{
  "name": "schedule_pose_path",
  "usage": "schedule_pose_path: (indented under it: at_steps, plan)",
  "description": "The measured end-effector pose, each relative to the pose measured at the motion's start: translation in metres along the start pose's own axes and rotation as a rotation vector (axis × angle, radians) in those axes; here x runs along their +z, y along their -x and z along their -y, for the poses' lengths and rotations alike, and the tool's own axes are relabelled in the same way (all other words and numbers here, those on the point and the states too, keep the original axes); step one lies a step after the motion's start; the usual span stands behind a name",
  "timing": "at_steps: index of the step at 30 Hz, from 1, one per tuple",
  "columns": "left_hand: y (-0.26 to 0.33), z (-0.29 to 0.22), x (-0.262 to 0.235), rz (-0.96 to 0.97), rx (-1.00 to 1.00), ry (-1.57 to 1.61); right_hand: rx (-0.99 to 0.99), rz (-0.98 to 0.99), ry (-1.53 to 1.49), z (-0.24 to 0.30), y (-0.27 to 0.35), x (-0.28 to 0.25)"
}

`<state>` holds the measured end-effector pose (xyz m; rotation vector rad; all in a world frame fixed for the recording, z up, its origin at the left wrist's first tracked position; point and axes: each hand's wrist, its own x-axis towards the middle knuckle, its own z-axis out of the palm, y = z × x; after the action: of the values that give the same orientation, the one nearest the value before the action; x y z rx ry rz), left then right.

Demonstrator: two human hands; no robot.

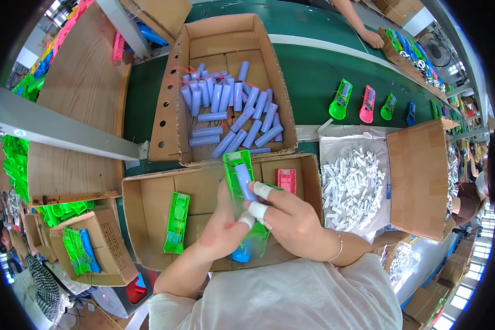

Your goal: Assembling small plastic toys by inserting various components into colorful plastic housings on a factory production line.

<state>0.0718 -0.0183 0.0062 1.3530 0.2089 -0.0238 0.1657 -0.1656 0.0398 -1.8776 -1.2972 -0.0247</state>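
Note:
My left hand (221,231) grips a long translucent green plastic shell (237,170), held upright over the near cardboard box (148,192). A pale blue cylindrical cell (245,184) lies in the shell. My right hand (289,217), with white tape on several fingertips, presses the cell with its fingers. A blue part (241,254) shows below my left hand. In the near box lie another green shell (177,223) and a small pink part (286,180). The far box (173,93) holds several loose blue cells (231,113).
A clear bag of small white plastic parts (352,184) lies right, beside a cardboard box (421,179). Green, pink and blue shells (367,103) lie on the green belt (313,77). Another person's hand (373,37) reaches in at the top. Boxes of green parts (77,247) stand left.

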Motion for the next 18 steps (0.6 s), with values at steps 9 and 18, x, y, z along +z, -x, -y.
schedule_pose_path:
  at_steps: [9,18]
  plan:
    - [0.002,-0.01,0.004,-0.039,-0.114,0.415,0.043,-0.117,-0.049,-0.012,0.003,0.013]
    - [-0.004,-0.007,0.021,-0.27,-0.111,0.356,-0.197,-0.151,0.095,-0.027,0.005,-0.009]
